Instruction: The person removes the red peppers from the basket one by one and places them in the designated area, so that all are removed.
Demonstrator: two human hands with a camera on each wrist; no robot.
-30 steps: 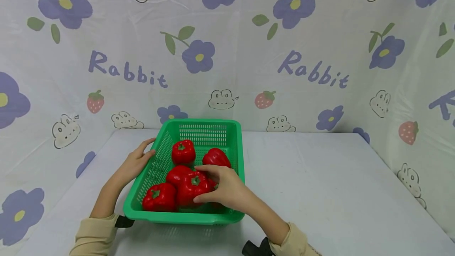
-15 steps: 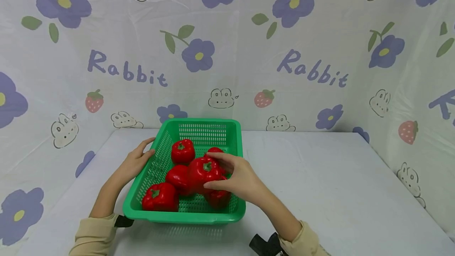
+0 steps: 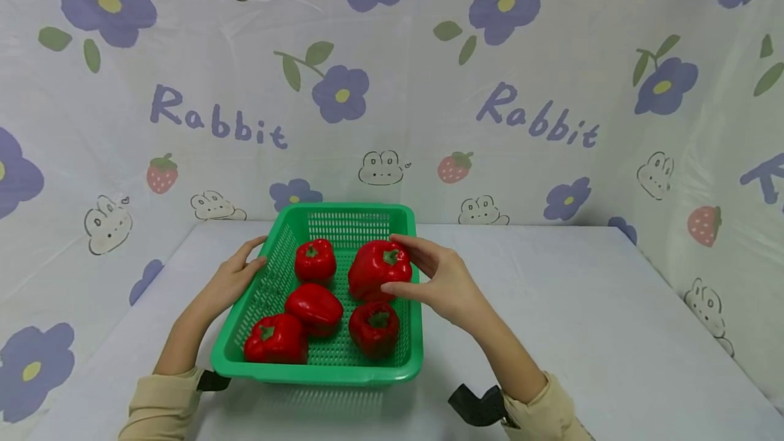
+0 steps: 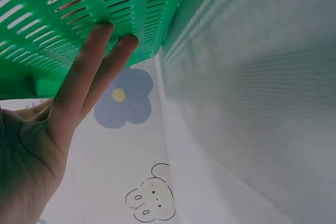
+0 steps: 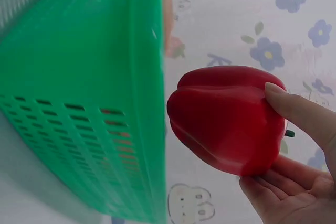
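In the head view, my right hand (image 3: 450,284) pinches a large red bell pepper (image 3: 373,272) by its stem end, thumb on one side and fingers on the other. The right wrist view has this pepper (image 5: 226,119) lifted above the rim of the green plastic basket (image 5: 144,77), its green stem toward the palm. My left hand (image 3: 233,278) rests against the basket's left side, its fingers (image 4: 79,77) straight along the slotted wall. Inside the basket lie several more red bell peppers: one at the back (image 3: 315,260), others in the middle (image 3: 314,309) and front.
The basket stands on the left half of a white-covered table (image 3: 551,318). A white curtain (image 3: 404,87) printed with flowers and rabbits hangs behind and at both sides. Black wrist mounts (image 3: 478,405) sit near the beige sleeves (image 3: 545,414).
My right hand has raised the large pepper from the basket's front middle and carried it back and right. A pepper below it at front right now shows fully. The left hand stays put.
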